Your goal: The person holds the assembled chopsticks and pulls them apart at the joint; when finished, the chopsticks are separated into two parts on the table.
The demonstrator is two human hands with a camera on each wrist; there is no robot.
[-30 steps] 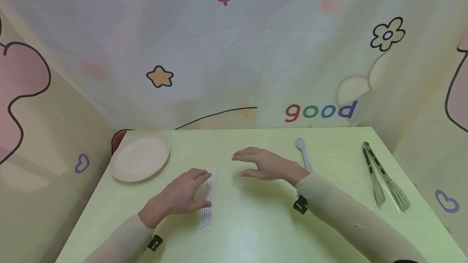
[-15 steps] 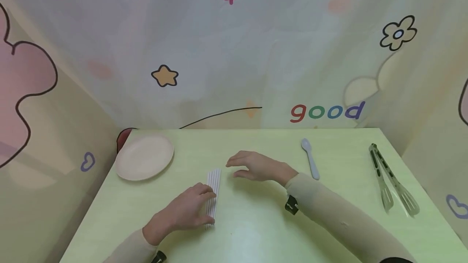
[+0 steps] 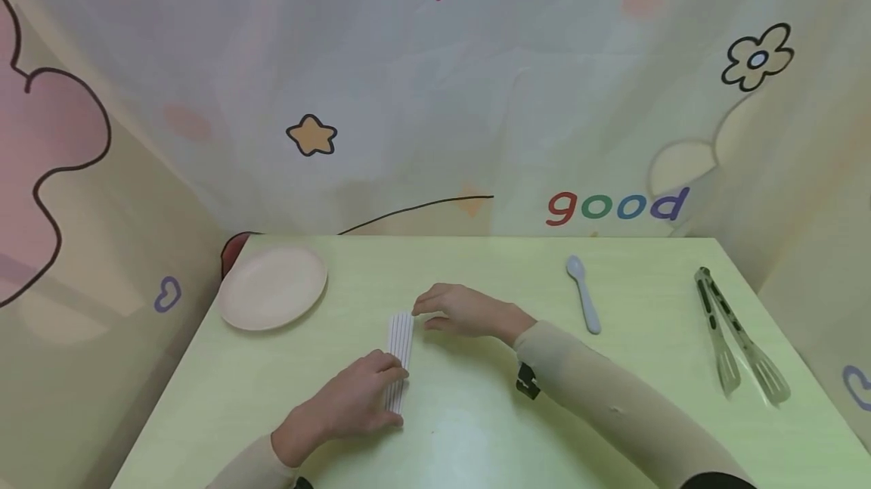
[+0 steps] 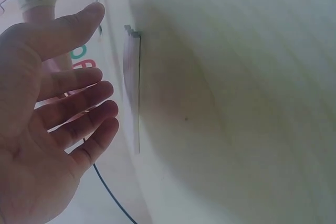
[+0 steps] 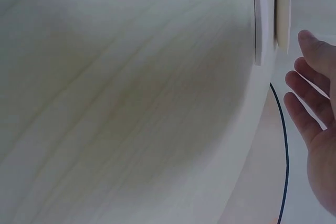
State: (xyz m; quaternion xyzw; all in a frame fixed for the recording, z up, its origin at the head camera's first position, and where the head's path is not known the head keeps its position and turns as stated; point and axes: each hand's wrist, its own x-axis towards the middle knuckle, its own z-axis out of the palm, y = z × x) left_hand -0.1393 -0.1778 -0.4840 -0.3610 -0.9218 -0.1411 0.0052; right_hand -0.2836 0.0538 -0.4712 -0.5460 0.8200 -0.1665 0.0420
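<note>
A flat row of several thin white sticks, like straws (image 3: 401,332), lies side by side on the table, pointing away from me. My left hand (image 3: 354,400) hovers over their near half, thumb spread from the fingers and hiding part of the row. In the left wrist view its fingers are loosely extended, apart from the sticks (image 4: 132,77), with nothing held. At the far end of the row, just to its right, my right hand (image 3: 469,311) has its thumb and fingers parted around nothing. The right wrist view shows that relaxed hand (image 5: 317,114) too.
A pale round plate (image 3: 272,289) sits at the back left of the green table (image 3: 490,428). Behind my right forearm lies a light blue spoon (image 3: 584,296). Tongs with slotted ends (image 3: 738,334) rest near the right edge. A printed curtain (image 3: 435,96) hangs behind.
My left hand has shifted toward me, to the near end of the sticks. My right hand has moved left to their far end, and its sleeve uncovers the spoon's handle. The view has turned slightly.
</note>
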